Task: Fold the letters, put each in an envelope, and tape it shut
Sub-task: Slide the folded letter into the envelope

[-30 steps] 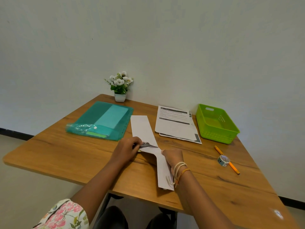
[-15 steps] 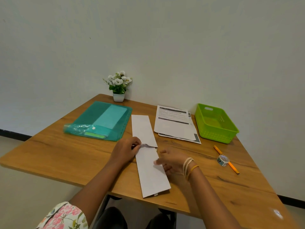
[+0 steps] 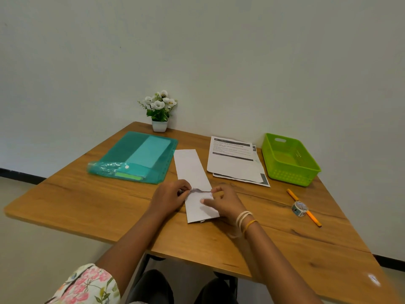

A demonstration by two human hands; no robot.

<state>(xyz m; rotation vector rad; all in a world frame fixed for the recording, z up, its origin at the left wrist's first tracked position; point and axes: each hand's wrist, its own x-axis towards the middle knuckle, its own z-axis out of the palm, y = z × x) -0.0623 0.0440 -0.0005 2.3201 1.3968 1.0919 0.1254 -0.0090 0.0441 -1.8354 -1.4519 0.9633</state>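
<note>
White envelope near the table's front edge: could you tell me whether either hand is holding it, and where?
Both hands pinch the long white paper envelope at its far end.

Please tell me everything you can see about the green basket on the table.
The green basket is bright lime, apparently plastic, rectangular, with walls that flare outward. Small holes perforate the lower walls, and a handle slot is cut in its far wall. It stands upright and looks empty, at the far right of the wooden table near the wall. The stack of printed letters lies just beside it; whether they touch is unclear.
</note>
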